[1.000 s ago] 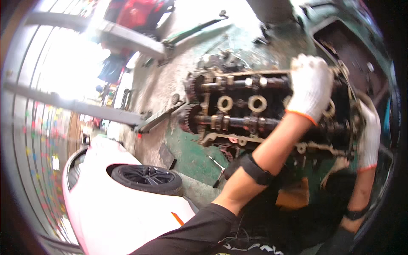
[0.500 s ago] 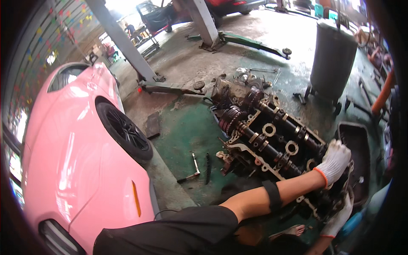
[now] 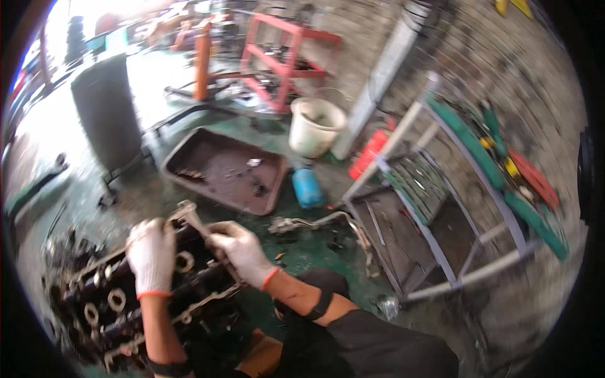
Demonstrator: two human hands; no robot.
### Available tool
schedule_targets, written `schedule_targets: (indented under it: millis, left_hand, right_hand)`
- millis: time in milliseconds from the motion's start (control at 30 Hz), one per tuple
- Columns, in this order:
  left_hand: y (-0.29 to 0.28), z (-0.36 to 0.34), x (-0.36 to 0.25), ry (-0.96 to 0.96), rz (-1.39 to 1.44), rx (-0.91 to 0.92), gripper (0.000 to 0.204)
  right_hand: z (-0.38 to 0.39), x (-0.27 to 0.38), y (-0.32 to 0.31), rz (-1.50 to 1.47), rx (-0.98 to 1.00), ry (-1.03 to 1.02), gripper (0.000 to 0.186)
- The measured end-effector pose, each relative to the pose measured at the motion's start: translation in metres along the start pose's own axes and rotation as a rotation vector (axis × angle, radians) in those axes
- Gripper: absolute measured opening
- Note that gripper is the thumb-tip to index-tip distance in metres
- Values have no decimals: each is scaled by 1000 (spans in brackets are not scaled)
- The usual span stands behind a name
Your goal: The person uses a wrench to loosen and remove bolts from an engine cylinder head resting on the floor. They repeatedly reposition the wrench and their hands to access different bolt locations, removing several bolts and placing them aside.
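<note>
A cylinder head with camshafts and pale ring-shaped openings (image 3: 116, 300) lies at the lower left, partly under my arms. My left hand (image 3: 151, 257), in a white knit glove with an orange cuff, rests over its middle; the fingers bend down out of sight and are blurred. At its right end is my right hand (image 3: 244, 253), gloved alike. Those fingers are closed together at the end of the metal casting; what they pinch, if anything, cannot be made out.
Beyond the engine part lies a brown drip tray (image 3: 227, 170) with small parts inside. Near it stand a blue bottle (image 3: 307, 188), a white bucket (image 3: 316, 129) and a red shelf rack (image 3: 283, 63). A tool cart (image 3: 435, 208) is on the right, a grey tank (image 3: 107, 113) at the left.
My view has swung to the right, so the pink car is gone and the tray and cart show. My left hand has moved onto the casting's middle; my right hand is at its end.
</note>
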State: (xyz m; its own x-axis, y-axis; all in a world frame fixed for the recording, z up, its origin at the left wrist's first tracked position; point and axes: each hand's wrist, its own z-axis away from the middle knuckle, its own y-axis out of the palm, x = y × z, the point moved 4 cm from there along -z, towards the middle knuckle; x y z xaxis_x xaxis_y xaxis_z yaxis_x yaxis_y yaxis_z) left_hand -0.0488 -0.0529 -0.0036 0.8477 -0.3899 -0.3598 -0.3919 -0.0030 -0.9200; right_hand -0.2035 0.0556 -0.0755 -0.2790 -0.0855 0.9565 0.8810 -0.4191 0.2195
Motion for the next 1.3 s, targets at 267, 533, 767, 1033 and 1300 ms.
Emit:
schedule_targets:
  millis: [267,533,767,1033,1300]
  left_hand:
    - [16,2,-7,130,-187,-186,22]
    - [8,8,-7,101,-219,-223,29]
    - [21,9,-2,131,-144,-240,26]
    - [16,5,4,95,-58,-310,35]
    - [14,1,8,114,-80,-222,33]
  right_hand:
    - [1,6,-8,-84,-57,79,28]
    - [5,9,-4,16,-118,73,28]
    - [-3,-5,-14,-109,-117,16,26]
    - [-3,-6,-16,-119,-103,10,24]
    - [-4,-8,-17,-149,-92,19,31]
